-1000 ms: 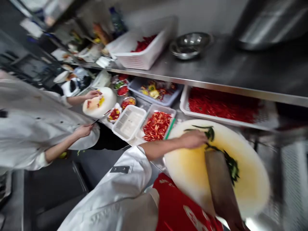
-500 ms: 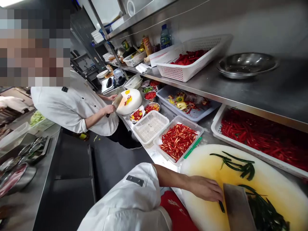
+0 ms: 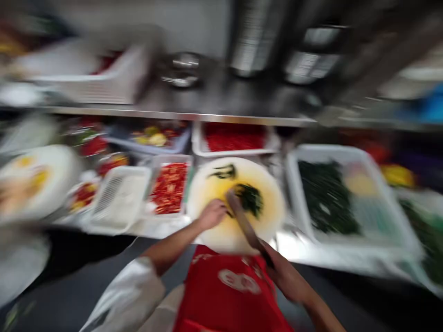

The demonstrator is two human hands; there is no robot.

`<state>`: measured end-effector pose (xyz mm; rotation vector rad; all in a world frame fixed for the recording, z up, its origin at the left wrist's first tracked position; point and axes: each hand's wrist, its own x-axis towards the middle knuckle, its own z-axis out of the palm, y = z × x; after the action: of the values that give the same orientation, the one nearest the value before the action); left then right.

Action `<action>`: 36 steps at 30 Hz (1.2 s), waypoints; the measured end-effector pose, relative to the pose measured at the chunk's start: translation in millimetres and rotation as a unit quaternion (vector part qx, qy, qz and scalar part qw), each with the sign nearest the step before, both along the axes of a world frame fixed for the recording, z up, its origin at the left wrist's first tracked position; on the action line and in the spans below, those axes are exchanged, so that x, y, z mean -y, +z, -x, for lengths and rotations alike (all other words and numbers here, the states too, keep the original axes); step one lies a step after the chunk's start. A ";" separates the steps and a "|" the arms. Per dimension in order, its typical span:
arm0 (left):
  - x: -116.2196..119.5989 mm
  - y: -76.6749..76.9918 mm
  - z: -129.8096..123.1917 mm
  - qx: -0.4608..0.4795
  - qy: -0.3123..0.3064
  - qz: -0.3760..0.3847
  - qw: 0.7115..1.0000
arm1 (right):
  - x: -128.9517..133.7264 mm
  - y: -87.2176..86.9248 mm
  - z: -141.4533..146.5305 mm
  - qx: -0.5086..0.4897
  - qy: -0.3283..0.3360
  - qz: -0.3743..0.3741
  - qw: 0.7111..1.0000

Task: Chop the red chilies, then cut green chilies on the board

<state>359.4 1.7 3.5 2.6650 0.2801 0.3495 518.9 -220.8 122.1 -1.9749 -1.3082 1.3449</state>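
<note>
A round white cutting board [image 3: 204, 240], stained yellow in the middle, lies in front of me. My left hand [image 3: 213, 214] rests on it with fingers curled at a short dark green piece [image 3: 229, 214]. My right hand [image 3: 277, 267] is wrapped round the dark handle of a cleaver [image 3: 242, 219], whose blade stands on edge over the board beside the left fingertips. Right of the blade is a pile of dark green strips [image 3: 251, 199]; a few more strips [image 3: 224, 171] lie near the board's back edge. The picture is blurred.
Left of the board stand a tub of cut red chillies [image 3: 170, 188] and a white basket [image 3: 119, 198]. Behind is a tray of red strips [image 3: 235, 137] under a metal shelf [image 3: 207, 117]. On the right sits a tub of dark greens [image 3: 325, 198]. Another board [image 3: 58, 184] is far left.
The view has swung right and down onto the board. My right hand and the cleaver's handle now show. The co-worker is mostly out of view. My left hand still holds the green piece.
</note>
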 end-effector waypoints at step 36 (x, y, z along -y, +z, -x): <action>-2.0 -26.2 -41.9 0.064 -0.051 0.058 0.995 | 28.7 28.9 -56.2 0.072 0.017 0.119 0.990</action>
<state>401.4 3.7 -22.7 2.5201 0.1210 0.4543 575.1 -249.5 151.1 -2.2563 -1.3009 1.4572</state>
